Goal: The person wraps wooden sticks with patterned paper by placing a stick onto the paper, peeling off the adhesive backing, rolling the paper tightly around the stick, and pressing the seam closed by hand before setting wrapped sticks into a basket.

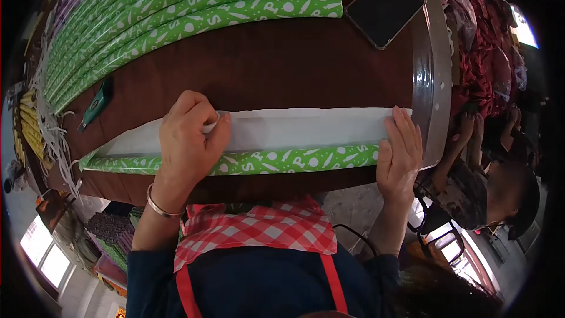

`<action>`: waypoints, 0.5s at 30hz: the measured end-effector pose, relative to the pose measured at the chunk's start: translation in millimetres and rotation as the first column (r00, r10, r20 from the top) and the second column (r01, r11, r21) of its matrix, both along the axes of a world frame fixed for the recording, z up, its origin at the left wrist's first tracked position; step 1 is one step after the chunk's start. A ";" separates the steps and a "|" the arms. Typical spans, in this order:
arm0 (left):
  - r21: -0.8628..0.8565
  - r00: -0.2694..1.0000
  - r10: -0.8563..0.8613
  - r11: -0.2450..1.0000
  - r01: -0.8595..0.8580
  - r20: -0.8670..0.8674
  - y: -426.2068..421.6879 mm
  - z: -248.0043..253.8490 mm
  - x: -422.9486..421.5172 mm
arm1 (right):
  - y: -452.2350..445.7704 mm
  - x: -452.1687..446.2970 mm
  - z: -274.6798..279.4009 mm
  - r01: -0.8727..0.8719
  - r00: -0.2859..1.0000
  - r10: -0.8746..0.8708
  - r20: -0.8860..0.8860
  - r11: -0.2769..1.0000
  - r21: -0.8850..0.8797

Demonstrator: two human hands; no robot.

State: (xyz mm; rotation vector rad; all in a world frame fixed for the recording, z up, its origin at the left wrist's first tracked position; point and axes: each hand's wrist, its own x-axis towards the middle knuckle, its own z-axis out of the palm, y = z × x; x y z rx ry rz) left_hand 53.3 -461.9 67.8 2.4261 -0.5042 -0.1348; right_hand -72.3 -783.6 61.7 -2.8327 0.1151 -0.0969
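A sheet of green patterned paper [282, 160] lies on the brown table, its white underside [306, 129] facing up and its near edge rolled into a green tube. Over the left part of the sheet, my left hand [191, 135] is closed, thumb against the curled fingers, with a small whitish bit at the fingertips that is too small to name. My right hand [400, 150] rests on the right end of the sheet and roll, fingers stretched out and lying flat.
Several finished green rolls [235, 9] lie along the far side. A phone [385, 7] sits at the upper right, a green cutter [97, 103] at the left beside white strings [56, 141]. Another person [471, 191] is at the right, near dark red material [488, 59].
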 end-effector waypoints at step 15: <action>0.026 0.999 -0.002 1.000 0.001 0.046 -1.6 -3.6 -1.2 | 1.7 1.2 2.7 0.014 1.000 -0.014 -0.026 1.000 -0.002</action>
